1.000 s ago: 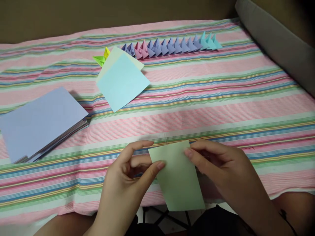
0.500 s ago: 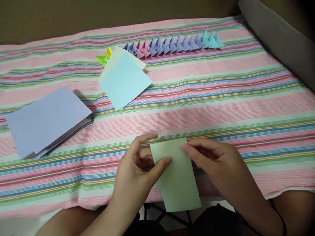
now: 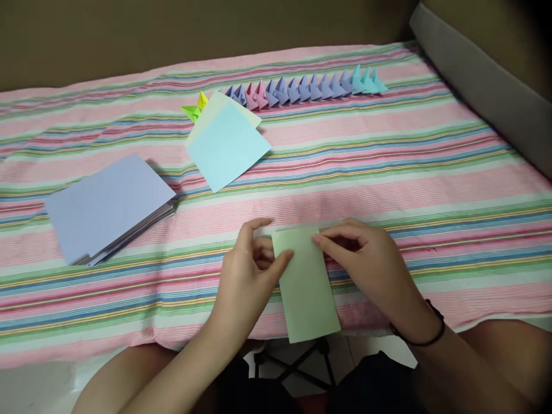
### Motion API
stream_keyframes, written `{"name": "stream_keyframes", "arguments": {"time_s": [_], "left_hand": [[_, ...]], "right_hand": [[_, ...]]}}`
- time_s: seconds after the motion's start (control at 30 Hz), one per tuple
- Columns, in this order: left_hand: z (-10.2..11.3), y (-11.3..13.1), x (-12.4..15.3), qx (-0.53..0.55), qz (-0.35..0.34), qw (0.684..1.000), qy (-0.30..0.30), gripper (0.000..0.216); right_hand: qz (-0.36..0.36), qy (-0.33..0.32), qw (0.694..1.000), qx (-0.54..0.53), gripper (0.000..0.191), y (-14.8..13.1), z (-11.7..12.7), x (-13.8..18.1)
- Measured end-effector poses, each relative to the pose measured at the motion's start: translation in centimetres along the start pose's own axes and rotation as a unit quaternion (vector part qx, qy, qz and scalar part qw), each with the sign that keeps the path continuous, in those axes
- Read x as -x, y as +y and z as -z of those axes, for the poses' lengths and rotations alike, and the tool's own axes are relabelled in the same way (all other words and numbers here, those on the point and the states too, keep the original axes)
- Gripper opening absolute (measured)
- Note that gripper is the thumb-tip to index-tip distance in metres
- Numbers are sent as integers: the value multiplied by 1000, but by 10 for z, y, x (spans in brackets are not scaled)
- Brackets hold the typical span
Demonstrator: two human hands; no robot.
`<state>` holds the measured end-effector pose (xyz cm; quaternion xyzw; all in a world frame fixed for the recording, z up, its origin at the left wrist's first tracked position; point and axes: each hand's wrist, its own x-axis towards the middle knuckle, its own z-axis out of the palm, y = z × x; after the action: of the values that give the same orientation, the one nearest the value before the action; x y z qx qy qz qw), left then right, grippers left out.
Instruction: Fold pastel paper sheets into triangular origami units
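A pale green sheet of paper (image 3: 307,287), folded into a tall narrow rectangle, lies at the near edge of the striped tablecloth (image 3: 388,172) and hangs a little over it. My left hand (image 3: 248,270) pinches the sheet's upper left corner between thumb and fingers. My right hand (image 3: 366,261) pinches its upper right corner. Both hands rest on the cloth with the paper between them.
A stack of lilac paper sheets (image 3: 107,207) lies at the left. A light blue sheet on a cream one (image 3: 226,144) sits behind the hands. A row of several folded paper pieces (image 3: 302,89), purple, pink and teal, runs along the back, with a yellow-green piece (image 3: 195,106) at its left end. A grey cushion (image 3: 487,86) borders the right.
Both hands have carried the green paper forward onto the cloth and drawn closer together. The paper looks narrower than before.
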<state>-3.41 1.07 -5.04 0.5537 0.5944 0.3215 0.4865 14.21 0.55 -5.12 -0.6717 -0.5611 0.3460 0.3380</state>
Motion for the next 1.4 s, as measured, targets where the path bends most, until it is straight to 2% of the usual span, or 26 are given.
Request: {"name": "stream_keyframes", "arguments": {"time_s": [0.07,0.13,0.2,0.3,0.47,0.73,1.0,1.17,1.23,1.4], "left_hand": [[5,-1,1,-98,-91,990,45,41],[11,-3,3,-207,-196,955,81,27],[15,-8,8,-275,-278,917,76,17],[15,-20,18,-294,-327,898,28,17],[11,-37,30,-310,-345,886,5,23],[6,-37,34,-365,-377,850,34,19],[6,-31,36,-471,-342,813,16,25],[6,-25,35,-532,-328,780,-28,44],[6,-22,35,-535,-321,781,-45,48],[3,-18,35,-527,-280,802,-36,38]], "right_hand": [[3,10,1000,23,16,2,-1,-3],[3,16,999,43,18,4,-2,-5],[3,19,998,53,19,6,-3,-7],[0,18,999,52,19,8,-3,-8],[7,22,998,60,20,8,-3,-8],[22,24,997,72,21,8,-2,-7],[18,16,998,56,21,10,-2,-8],[19,18,998,58,20,10,-3,-8],[21,20,998,59,20,10,-4,-8],[21,18,998,54,22,11,-4,-8]]}}
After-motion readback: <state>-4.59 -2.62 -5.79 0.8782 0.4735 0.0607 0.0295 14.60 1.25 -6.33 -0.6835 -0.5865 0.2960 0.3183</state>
